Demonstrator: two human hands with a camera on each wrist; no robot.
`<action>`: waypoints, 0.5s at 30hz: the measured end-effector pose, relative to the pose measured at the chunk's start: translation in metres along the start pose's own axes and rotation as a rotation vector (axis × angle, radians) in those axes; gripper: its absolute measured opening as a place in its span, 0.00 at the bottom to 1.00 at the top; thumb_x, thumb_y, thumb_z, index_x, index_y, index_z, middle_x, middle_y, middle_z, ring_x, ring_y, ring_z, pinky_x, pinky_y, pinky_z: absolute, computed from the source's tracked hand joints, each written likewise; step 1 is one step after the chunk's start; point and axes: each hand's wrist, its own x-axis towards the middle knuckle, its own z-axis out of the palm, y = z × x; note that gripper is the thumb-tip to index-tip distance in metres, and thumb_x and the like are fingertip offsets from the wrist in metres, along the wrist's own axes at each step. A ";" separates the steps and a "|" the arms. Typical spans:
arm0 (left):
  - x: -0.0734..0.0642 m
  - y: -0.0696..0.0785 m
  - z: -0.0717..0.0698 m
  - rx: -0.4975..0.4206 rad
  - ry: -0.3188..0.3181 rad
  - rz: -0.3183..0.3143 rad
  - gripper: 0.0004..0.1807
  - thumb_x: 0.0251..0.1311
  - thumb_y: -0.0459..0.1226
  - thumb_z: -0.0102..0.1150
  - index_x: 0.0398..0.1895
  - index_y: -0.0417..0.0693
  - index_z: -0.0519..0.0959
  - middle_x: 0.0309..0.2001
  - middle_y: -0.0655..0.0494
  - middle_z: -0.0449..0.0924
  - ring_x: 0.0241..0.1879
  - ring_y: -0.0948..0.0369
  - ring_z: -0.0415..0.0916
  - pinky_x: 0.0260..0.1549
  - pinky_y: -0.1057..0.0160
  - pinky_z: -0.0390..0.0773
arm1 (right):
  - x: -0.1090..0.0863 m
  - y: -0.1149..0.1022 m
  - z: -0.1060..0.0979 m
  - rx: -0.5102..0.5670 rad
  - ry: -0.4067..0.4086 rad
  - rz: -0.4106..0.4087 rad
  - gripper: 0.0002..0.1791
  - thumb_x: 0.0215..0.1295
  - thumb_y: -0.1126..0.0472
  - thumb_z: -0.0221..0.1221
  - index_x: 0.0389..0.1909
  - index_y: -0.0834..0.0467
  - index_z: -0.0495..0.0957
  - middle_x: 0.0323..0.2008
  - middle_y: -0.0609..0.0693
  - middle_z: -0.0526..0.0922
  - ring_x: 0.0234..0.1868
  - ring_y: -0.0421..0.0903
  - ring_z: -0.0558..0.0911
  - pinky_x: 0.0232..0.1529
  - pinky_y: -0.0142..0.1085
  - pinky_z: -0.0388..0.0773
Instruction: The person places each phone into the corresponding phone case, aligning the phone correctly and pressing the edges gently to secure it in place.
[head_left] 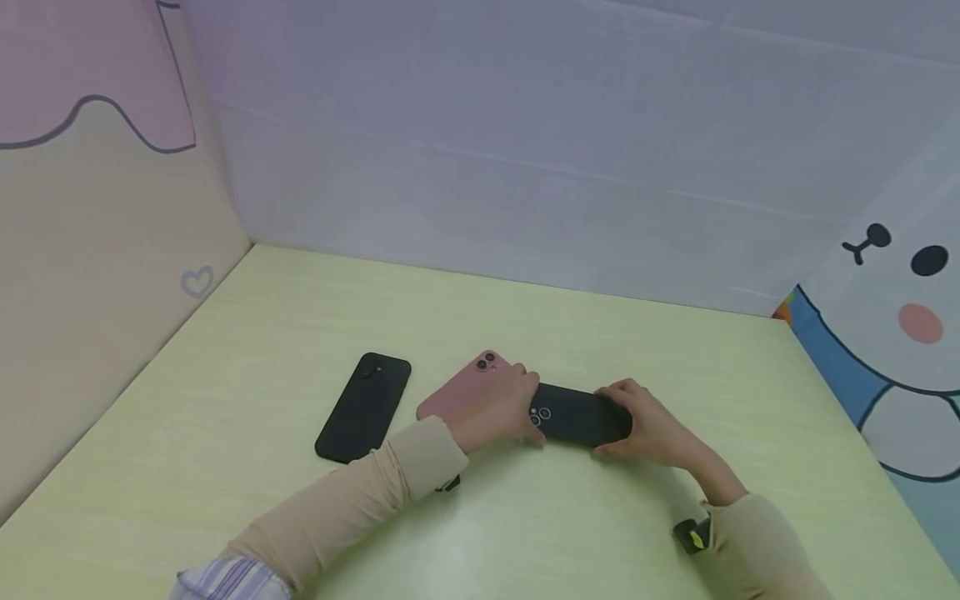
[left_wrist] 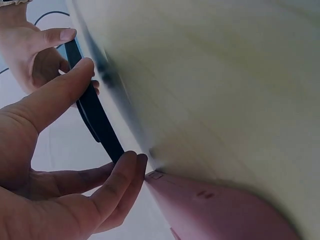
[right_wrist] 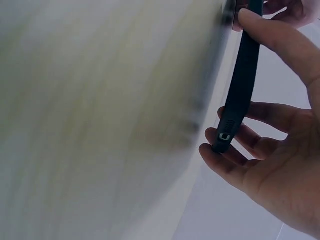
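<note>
A dark phone (head_left: 573, 415) lies crosswise between both hands, its camera side up and lenses at the left end. My left hand (head_left: 497, 408) grips that left end, thumb on the near edge and fingers on the far one. At the other end, my right hand (head_left: 651, 423) holds the phone by its edges. Both wrist views show the phone edge-on (right_wrist: 242, 75), slightly above the table with a shadow beneath. A pink phone (head_left: 456, 395) rests on the table, partly hidden under my left hand and forearm.
Left of the pink phone, a black phone (head_left: 364, 407) lies back side up on the pale yellow table (head_left: 525, 533). A light fabric wall (head_left: 525, 158) rises behind the table, with printed panels at both sides.
</note>
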 end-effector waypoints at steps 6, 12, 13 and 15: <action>0.008 0.009 0.009 -0.136 -0.017 -0.004 0.37 0.34 0.51 0.74 0.50 0.45 0.73 0.38 0.57 0.72 0.35 0.63 0.67 0.34 0.69 0.70 | 0.001 0.000 0.001 -0.019 -0.031 -0.003 0.39 0.35 0.54 0.74 0.51 0.66 0.73 0.45 0.58 0.72 0.45 0.54 0.71 0.44 0.46 0.69; 0.006 0.011 0.012 -0.061 0.009 0.011 0.36 0.35 0.52 0.74 0.49 0.45 0.74 0.39 0.57 0.73 0.35 0.63 0.67 0.37 0.69 0.70 | 0.001 -0.001 0.002 -0.031 -0.056 0.009 0.39 0.37 0.56 0.73 0.52 0.67 0.72 0.45 0.58 0.71 0.46 0.55 0.69 0.43 0.45 0.68; 0.005 0.011 0.012 -0.044 0.013 0.016 0.36 0.35 0.52 0.73 0.48 0.45 0.74 0.39 0.57 0.73 0.36 0.63 0.67 0.37 0.68 0.70 | 0.001 -0.001 0.002 -0.034 -0.061 0.012 0.39 0.38 0.56 0.73 0.53 0.67 0.71 0.45 0.58 0.71 0.46 0.55 0.69 0.43 0.44 0.68; 0.004 0.012 0.012 -0.041 0.019 0.026 0.35 0.36 0.51 0.73 0.48 0.44 0.74 0.39 0.56 0.73 0.36 0.63 0.68 0.37 0.68 0.71 | 0.001 -0.002 0.002 -0.037 -0.072 0.021 0.39 0.39 0.56 0.73 0.54 0.67 0.70 0.46 0.58 0.70 0.46 0.55 0.67 0.43 0.44 0.67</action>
